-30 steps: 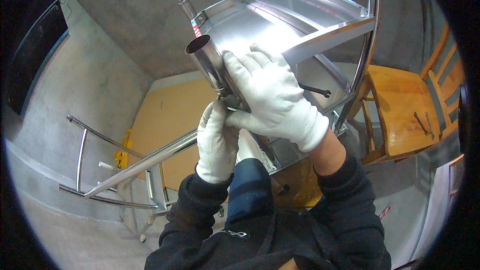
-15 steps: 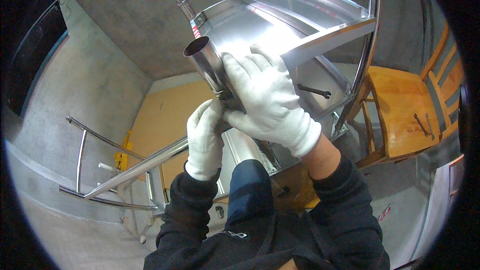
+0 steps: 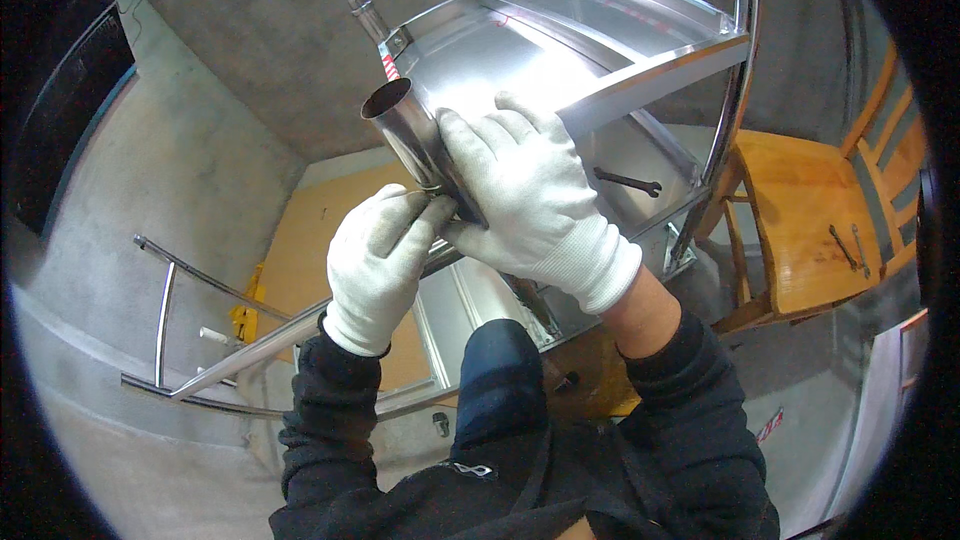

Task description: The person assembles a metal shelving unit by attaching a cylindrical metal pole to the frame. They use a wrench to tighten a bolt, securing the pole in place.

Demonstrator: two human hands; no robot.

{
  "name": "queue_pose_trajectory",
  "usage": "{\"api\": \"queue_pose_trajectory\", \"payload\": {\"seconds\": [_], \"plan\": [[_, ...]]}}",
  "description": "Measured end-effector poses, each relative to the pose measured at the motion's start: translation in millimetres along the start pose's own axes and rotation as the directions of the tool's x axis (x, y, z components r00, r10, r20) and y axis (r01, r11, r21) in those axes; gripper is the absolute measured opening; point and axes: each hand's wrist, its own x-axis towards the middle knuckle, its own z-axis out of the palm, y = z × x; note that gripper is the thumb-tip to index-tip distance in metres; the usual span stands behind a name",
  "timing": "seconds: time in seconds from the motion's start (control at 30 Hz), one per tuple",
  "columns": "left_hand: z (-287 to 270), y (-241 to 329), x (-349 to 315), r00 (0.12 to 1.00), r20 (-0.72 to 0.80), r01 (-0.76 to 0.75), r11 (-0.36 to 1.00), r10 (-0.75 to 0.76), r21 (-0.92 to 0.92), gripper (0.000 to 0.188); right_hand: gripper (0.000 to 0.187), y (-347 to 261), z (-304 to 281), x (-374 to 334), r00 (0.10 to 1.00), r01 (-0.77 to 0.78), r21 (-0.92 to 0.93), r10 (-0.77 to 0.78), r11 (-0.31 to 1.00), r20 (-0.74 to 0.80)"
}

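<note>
A shiny steel tube [image 3: 408, 136] slants up toward the left, its round open end uppermost. My right hand [image 3: 535, 200], in a white glove, lies against the tube's right side with its thumb lower down, gripping it. At the tube's lower end, my gloved left hand [image 3: 380, 265] pinches with thumb and fingertips near a joint; whatever is between them is hidden. Behind my hands stands an upturned steel sheet frame [image 3: 620, 60] with tubular legs. A dark open-ended wrench [image 3: 628, 181] lies on its lower panel.
To the right is a wooden chair [image 3: 790, 200] with small wrenches [image 3: 848, 248] on its seat. A tubular steel frame [image 3: 165, 325] reaches out to the left, near a yellow object [image 3: 246, 318] and a tan board [image 3: 330, 215]. A small dark metal piece [image 3: 440, 424] sits near my knee.
My left hand has shifted left and turned, bringing its fingertips onto the joint at the tube's lower end. The tube has tilted very slightly left; my right hand stays almost in place.
</note>
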Motion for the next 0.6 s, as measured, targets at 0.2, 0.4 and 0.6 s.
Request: {"api": "queue_pose_trajectory", "payload": {"seconds": [0.2,0.4,0.6], "plan": [[-8.3,-2.1,11.4,0.992,0.075,-0.113,0.987,0.105,0.117,0.034,0.085,4.1,-1.3,-1.2,0.998,0.053,0.005,-0.053,0.999,0.022],[-5.9,7.7,11.9,0.994,0.112,-0.020,0.987,0.002,0.157,0.030,0.093,7.7,-8.7,-1.5,0.993,0.095,-0.006,-0.095,0.995,0.071],[13.8,18.7,-3.5,0.968,-0.103,0.230,0.973,-0.227,0.010,0.017,0.094,7.0,-8.6,-2.5,0.994,0.066,0.023,-0.067,0.998,0.084]]}}
